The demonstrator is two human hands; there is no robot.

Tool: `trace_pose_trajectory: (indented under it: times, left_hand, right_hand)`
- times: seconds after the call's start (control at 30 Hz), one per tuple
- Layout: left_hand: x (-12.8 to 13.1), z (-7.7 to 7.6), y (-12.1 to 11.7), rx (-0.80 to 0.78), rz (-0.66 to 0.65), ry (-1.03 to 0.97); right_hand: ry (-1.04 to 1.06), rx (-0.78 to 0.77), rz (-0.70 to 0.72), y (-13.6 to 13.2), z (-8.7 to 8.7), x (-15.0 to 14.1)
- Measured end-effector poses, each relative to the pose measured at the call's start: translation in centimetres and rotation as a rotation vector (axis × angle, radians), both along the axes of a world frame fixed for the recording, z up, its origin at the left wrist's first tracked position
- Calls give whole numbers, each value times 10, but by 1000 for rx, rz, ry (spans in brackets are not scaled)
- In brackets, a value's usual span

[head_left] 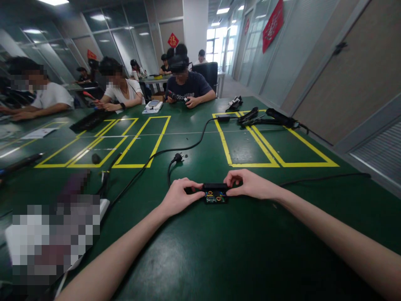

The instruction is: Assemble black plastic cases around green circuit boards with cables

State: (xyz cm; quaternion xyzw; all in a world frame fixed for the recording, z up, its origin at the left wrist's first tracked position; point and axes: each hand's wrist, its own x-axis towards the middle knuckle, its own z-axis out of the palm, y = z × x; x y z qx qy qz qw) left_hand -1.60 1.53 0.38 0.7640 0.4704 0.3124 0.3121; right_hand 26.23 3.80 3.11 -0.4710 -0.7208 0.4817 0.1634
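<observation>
Between both hands is an opened black plastic case (pixel 216 186), with a circuit board (pixel 217 197) showing on the side towards me. Round orange-ringed parts and some coloured pieces are visible on the board. My left hand (pixel 182 194) pinches the left end of the case between thumb and fingers. At the opposite end, my right hand (pixel 246 184) grips it the same way, fingers curled. A black cable with a plug (pixel 178 157) lies just beyond my left hand; where its other end goes is hidden behind that hand.
Yellow tape (pixel 255 164) marks rectangles on the green table (pixel 200 251). A long black cord (pixel 188 147) crosses it towards black tools (pixel 250 117) at the far right. Blurred items (pixel 56 238) lie at the left. Several people sit across the table.
</observation>
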Motion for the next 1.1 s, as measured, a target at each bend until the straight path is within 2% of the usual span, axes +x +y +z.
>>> trace_pose_trajectory:
  times: [0.2,0.27,0.57,0.67,0.77,0.9,1.0,1.1]
  left_hand:
    - [2,0,2,-154,29,-162]
    - [2,0,2,-190,22,-192]
    - [0,2,1,-177,-6,-224]
    - [1,2,2,-174,-10,-241]
    - [1,2,2,-151,15,-260]
    - [1,0,4,-101,72,-276]
    - [0,-1,4,-83,69,-255]
    - [0,0,2,-88,-9,-175]
  right_hand:
    - [106,-45,-21,0,-2,1]
    - [155,-71,12,0,-2,2]
    - [187,-10,146,-7,7,1]
    - [193,-18,112,-5,4,0]
    - [224,39,-2,-3,4,0]
    - [455,169,-119,-7,13,-1]
    - [651,250,-108,-18,21,-3]
    - [707,258,-54,-31,27,-8]
